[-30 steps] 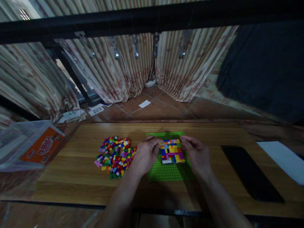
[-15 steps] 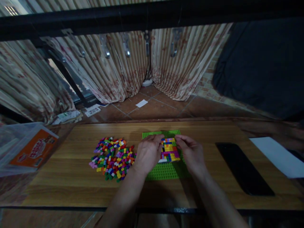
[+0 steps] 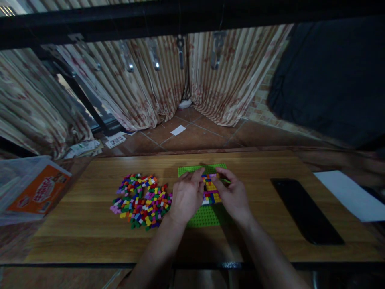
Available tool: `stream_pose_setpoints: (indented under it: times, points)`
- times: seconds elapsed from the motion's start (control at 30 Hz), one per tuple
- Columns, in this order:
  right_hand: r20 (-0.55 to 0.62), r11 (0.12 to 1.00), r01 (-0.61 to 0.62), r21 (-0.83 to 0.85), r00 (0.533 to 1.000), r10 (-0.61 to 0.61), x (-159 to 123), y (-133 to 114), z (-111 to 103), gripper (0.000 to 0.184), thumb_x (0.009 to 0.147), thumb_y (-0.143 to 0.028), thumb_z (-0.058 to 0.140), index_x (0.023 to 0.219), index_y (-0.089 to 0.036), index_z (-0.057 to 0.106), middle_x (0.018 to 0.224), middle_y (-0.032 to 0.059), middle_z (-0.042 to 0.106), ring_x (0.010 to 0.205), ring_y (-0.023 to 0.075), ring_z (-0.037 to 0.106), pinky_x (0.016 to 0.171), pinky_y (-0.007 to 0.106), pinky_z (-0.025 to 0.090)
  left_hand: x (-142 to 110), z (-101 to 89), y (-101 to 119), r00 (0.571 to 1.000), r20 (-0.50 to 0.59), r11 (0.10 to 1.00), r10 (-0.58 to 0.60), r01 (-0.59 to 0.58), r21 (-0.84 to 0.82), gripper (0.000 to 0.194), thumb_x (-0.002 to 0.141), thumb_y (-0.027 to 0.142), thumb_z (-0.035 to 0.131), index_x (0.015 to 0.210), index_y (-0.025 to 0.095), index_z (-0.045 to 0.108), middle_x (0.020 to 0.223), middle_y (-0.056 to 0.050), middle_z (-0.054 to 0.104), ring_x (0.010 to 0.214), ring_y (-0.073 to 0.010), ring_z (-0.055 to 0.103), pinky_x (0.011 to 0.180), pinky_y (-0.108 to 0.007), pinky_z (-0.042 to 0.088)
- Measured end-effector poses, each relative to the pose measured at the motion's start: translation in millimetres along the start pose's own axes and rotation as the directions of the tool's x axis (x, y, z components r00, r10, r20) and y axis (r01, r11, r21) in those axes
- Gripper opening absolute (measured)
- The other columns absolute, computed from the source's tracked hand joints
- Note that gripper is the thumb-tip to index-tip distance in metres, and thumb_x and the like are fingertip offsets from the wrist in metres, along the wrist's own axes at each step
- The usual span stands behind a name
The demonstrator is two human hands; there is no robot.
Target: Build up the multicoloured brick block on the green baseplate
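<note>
A patch of multicoloured building bricks (image 3: 212, 197) sits on a green studded baseplate (image 3: 204, 218), partly covered by both hands. At its left edge is my left hand (image 3: 187, 194), fingers bent and closed together near the upper left corner; the fingertips are partly hidden. My right hand (image 3: 234, 196) is over the patch's right side. Its thumb lies across the bricks and its index finger bends toward the top edge, tips close together; anything between them is too small to make out. Left of the baseplate lies a heap of loose small bricks (image 3: 147, 204) in many colours.
A black phone-shaped slab (image 3: 305, 210) and a white sheet (image 3: 351, 194) lie to the right on the wooden table (image 3: 90, 241). A clear plastic box (image 3: 33, 160) with an orange label stands at the left. Curtains (image 3: 135, 92) hang beyond.
My right hand has moved left over the bricks, its thumb now across them and covering more of the right side. My left hand stays at the left edge. The view has shifted slightly.
</note>
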State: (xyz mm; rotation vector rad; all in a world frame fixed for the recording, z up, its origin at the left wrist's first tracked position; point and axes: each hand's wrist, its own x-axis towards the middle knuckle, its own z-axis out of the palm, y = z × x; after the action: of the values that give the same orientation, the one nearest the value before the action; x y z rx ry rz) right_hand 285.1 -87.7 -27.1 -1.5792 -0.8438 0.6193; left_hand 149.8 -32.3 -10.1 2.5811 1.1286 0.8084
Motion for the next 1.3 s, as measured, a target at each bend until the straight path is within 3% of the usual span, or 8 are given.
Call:
stream_pose_setpoints:
  times: [0.27,0.47,0.67,0.87,1.03,1.2,1.3]
  points:
    - [0.014,0.977,0.053,-0.205,0.999,-0.051,-0.9,-0.7,14.5,0.047,0.074,-0.034,0.058,0.118,-0.018,0.064,0.088,0.0052,0.071,0.077,0.0205,0.064,0.070,0.034,0.051,-2.6,0.2,6.2,0.997,0.007,0.996,-0.078,0.078,0.048,0.040,0.088,0.018,0.051,0.128,0.020,0.053,0.093,-0.006,0.072,0.085,-0.0188,0.066,0.083,-0.033,0.054]
    - [0.040,0.975,0.025,-0.219,0.999,-0.017,4.8,0.4,14.6,0.048,0.072,-0.034,0.058,0.116,-0.017,0.065,0.080,0.0041,0.070,0.073,0.0208,0.064,0.067,0.034,0.051,-4.2,0.8,7.6,0.992,0.046,0.992,-0.119,0.117,0.044,0.046,0.089,0.018,0.049,0.134,0.020,0.048,0.091,-0.006,0.071,0.086,-0.0191,0.066,0.082,-0.033,0.053]
    - [0.041,0.977,0.006,-0.213,0.999,0.003,6.7,3.6,16.1,0.048,0.071,-0.035,0.059,0.116,-0.018,0.065,0.094,0.0068,0.071,0.081,0.0212,0.066,0.071,0.034,0.051,-4.0,-0.1,9.6,0.984,0.082,0.987,-0.157,0.156,0.028,0.046,0.090,0.019,0.047,0.136,0.020,0.046,0.093,-0.006,0.071,0.088,-0.0185,0.065,0.085,-0.032,0.052]
    - [0.044,0.961,0.046,-0.272,0.998,-0.035,6.3,3.8,16.8,0.050,0.073,-0.041,0.059,0.116,-0.017,0.065,0.093,0.0081,0.072,0.084,0.0241,0.066,0.077,0.039,0.052,-6.2,2.1,9.9,0.977,0.071,0.979,-0.201,0.202,-0.008,0.044,0.091,0.021,0.047,0.135,0.021,0.048,0.095,-0.006,0.071,0.089,-0.0196,0.066,0.084,-0.033,0.053]
    - [0.081,0.960,0.036,-0.276,0.997,-0.014,4.3,5.1,9.1,0.056,0.077,-0.050,0.058,0.121,-0.015,0.062,0.110,0.0122,0.069,0.096,0.0265,0.065,0.086,0.043,0.050,-6.0,-2.4,8.5,0.977,0.049,0.965,-0.206,0.211,-0.158,0.045,0.087,0.018,0.051,0.132,0.021,0.051,0.099,-0.004,0.073,0.094,-0.0184,0.066,0.089,-0.032,0.052]
    - [0.016,0.975,-0.037,-0.218,0.999,0.041,4.0,2.7,-1.0,0.056,0.077,-0.054,0.060,0.118,-0.016,0.063,0.115,0.0135,0.069,0.101,0.0275,0.065,0.088,0.043,0.051,-2.4,-30.7,-28.7,0.959,0.057,0.918,-0.279,0.284,-0.278,0.031,0.085,0.017,0.051,0.112,0.021,0.066,0.096,-0.002,0.075,0.088,-0.0154,0.069,0.087,-0.027,0.052]
    - [-0.030,0.982,-0.079,-0.173,0.997,0.075,4.9,2.8,-5.2,0.053,0.075,-0.053,0.063,0.114,-0.017,0.065,0.111,0.0127,0.070,0.098,0.0279,0.067,0.085,0.044,0.052,-6.4,-57.3,-67.0,0.922,0.137,0.912,-0.361,0.380,-0.154,0.026,0.081,0.012,0.053,0.098,0.018,0.072,0.098,-0.005,0.075,0.089,-0.0167,0.069,0.085,-0.026,0.052]
